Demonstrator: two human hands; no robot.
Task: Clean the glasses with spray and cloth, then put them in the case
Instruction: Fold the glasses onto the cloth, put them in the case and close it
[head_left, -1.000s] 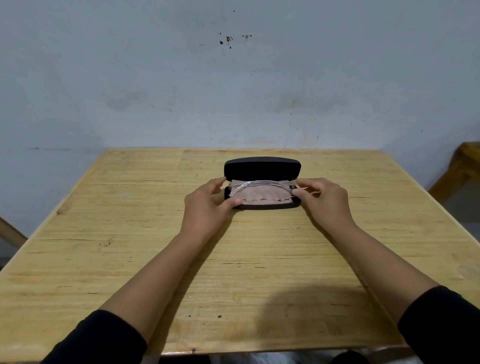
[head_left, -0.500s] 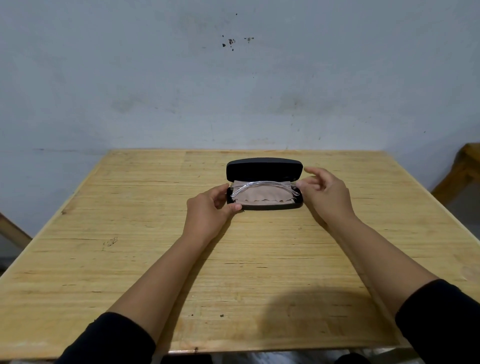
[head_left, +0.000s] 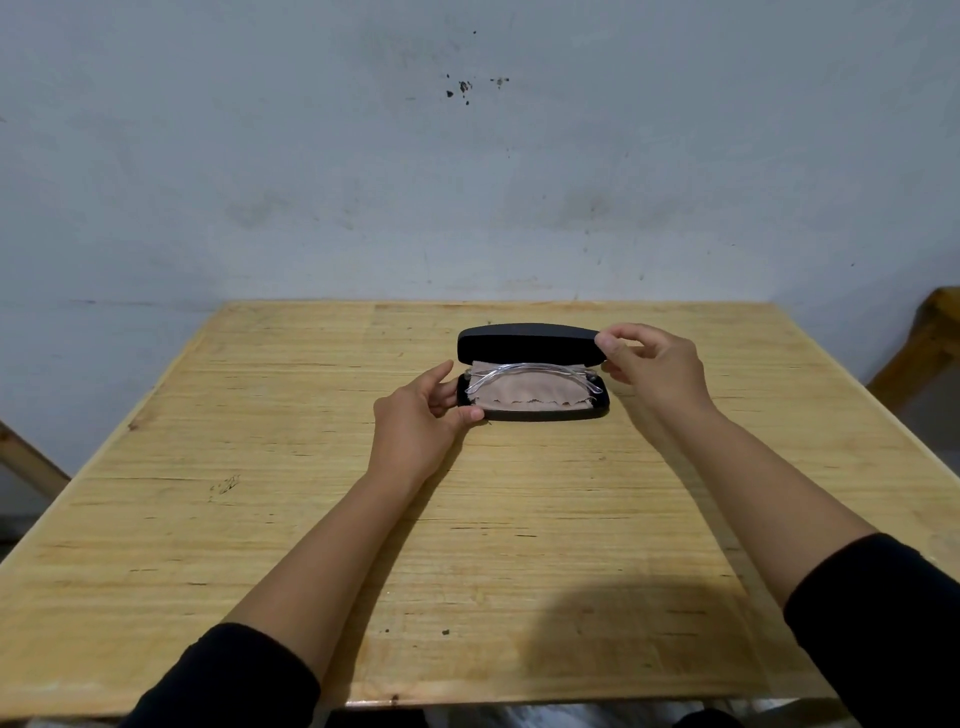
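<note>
- A black, oblong hard-shell glasses case (head_left: 532, 410) is shown lying open toward the far middle of the pale wooden counter (head_left: 260, 519), its lid (head_left: 524, 342) raised at the back.
- Inside the tray, a pair of clear, transparent-framed glasses (head_left: 524, 371) is seen folded, resting on a beige, zigzag-edged cleaning cloth (head_left: 524, 392) that lines the tray.
- The left hand (head_left: 415, 421) is placed at the left end of the case; its thumb and fingers (head_left: 470, 414) are half closed around the tray's corner, steadying it.
- The right hand (head_left: 654, 366) is set at the right end; the lid's corner is pinched between thumb and forefinger, the other fingers curled loosely.
- No spray bottle is visible on the counter.
- Handling, as judged: the case is taken to be rigid and light, liable to slide on the smooth wood unless braced at one end. The lid is best held at a corner or along its front edge.
- The glasses are judged light, slender and fragile; a hold on the frame or temples, not the lenses, is advised. The cloth is soft and limp.
- Closing the lid appears to be the step in hand.
</note>
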